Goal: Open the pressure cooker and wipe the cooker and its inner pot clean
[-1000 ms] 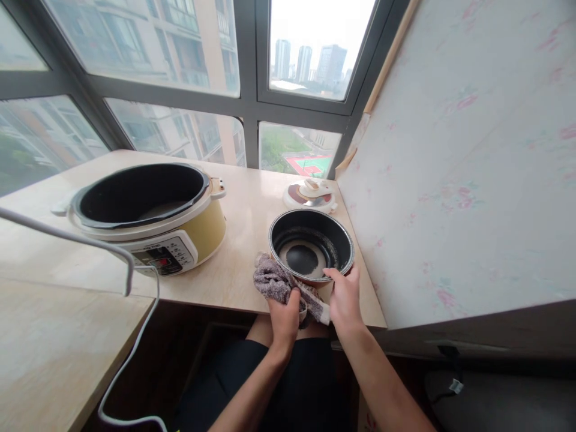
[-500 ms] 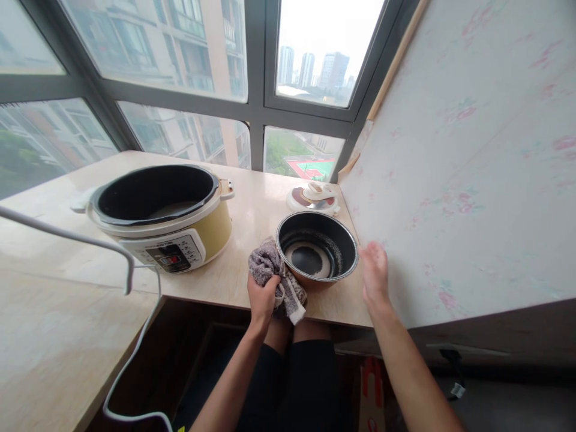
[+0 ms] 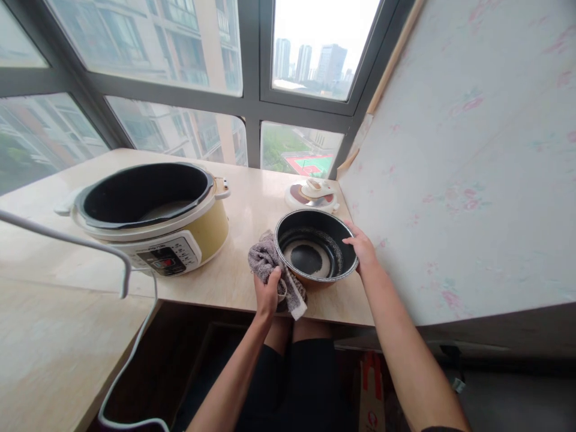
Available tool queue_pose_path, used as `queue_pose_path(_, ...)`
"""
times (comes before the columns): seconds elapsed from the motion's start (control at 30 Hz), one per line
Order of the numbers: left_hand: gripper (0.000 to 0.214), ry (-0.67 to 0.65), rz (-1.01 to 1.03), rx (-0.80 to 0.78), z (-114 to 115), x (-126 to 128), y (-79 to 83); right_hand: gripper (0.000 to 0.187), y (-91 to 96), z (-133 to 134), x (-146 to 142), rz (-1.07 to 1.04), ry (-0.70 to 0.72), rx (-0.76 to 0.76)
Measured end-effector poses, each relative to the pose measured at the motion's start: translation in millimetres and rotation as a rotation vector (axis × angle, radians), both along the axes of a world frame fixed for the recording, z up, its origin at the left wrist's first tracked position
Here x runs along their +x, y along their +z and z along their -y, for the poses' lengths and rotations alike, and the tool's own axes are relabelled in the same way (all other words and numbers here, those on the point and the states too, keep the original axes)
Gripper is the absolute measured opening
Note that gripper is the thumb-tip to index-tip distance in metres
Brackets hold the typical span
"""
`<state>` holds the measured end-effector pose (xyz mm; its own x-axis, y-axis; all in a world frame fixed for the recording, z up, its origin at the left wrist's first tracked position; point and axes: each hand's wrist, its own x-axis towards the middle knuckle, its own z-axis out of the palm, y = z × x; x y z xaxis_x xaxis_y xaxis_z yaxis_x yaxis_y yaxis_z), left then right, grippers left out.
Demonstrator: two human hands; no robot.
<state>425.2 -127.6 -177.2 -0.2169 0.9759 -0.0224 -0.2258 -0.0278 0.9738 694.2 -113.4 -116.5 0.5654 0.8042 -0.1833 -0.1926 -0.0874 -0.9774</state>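
A dark round inner pot (image 3: 310, 258) with a pale ring on its bottom sits near the counter's front edge. My right hand (image 3: 361, 245) grips its right rim, thumb over the inside and fingers around the outer wall. In my left hand (image 3: 269, 290) is a bunched grey-brown towel (image 3: 266, 255), held against the pot's left side, with a white-edged end hanging down. Behind the pot lies a white and brown lid (image 3: 311, 194) with a handle. To the left stands an open electric pressure cooker (image 3: 211, 225), black inside, with a control panel on its front.
A grey-white cable (image 3: 90, 241) curves across the left foreground and down past the counter edge (image 3: 216, 305). Windows (image 3: 297, 111) rise behind the counter, and a floral-papered wall (image 3: 468, 198) borders its right side. A cardboard box (image 3: 371, 393) is below.
My right hand has moved inward from beside the pot and taken hold of its right rim. My left hand keeps the towel at the left side. The view has shifted slightly.
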Motion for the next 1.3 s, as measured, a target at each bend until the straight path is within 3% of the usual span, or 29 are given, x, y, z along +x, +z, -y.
queue_pose_path(0.17,0.053,-0.017,-0.012,-0.008,18,8,2.1,0.086,4.5,10,-18,-0.022,-0.103,0.020)
queue_pose_path(0.53,0.046,0.062,-0.044,-0.078,54,19,3.4,0.085,8.7,64,-89,0.017,-0.433,0.068)
queue_pose_path(0.8,0.049,0.132,-0.057,-0.118,77,23,-1.0,0.091,12.7,108,-139,0.079,-0.392,0.115)
queue_pose_path(0.93,0.046,0.149,-0.081,-0.107,78,19,2.8,0.089,10.6,130,-151,0.081,-0.351,0.112)
queue_pose_path(1.03,0.046,0.146,-0.084,-0.128,72,13,5.8,0.082,6.0,142,-143,0.105,-0.308,0.108)
queue_pose_path(1.13,0.046,0.125,-0.085,-0.135,65,6,8.8,0.074,3.8,138,-115,0.168,-0.333,0.086)
queue_pose_path(1.2,0.046,0.109,-0.083,-0.101,61,2,11.4,0.070,5.2,124,-87,0.204,-0.372,0.081)
queue_pose_path(1.3,0.045,0.103,-0.081,-0.061,54,-2,16.7,0.059,10.5,90,-43,0.232,-0.317,0.134)
